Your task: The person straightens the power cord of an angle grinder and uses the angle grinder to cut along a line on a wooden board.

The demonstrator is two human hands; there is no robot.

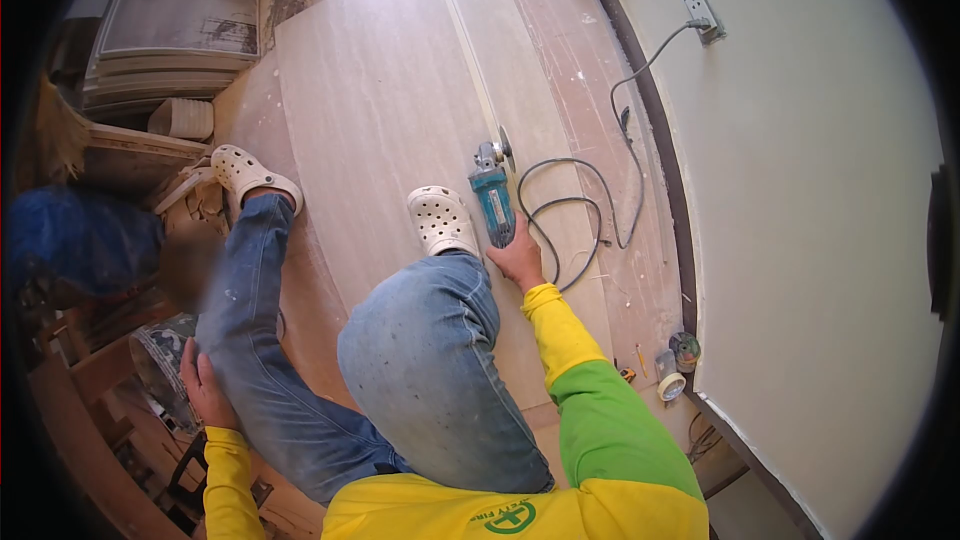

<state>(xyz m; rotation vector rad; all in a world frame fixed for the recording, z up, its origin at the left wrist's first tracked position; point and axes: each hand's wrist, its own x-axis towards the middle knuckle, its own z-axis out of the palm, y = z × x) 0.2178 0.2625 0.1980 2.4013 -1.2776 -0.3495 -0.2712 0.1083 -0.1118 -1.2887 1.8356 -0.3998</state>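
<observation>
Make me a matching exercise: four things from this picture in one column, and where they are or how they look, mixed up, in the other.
Column one
1. Angle grinder
2. Plug
3. Clogs
4. Left hand

Column two
A. Cream, with holes
B. Beside the left trouser leg
C. Teal, gripped by the right hand
D. In the wall outlet

Pairs: 1-C, 2-D, 3-A, 4-B
</observation>
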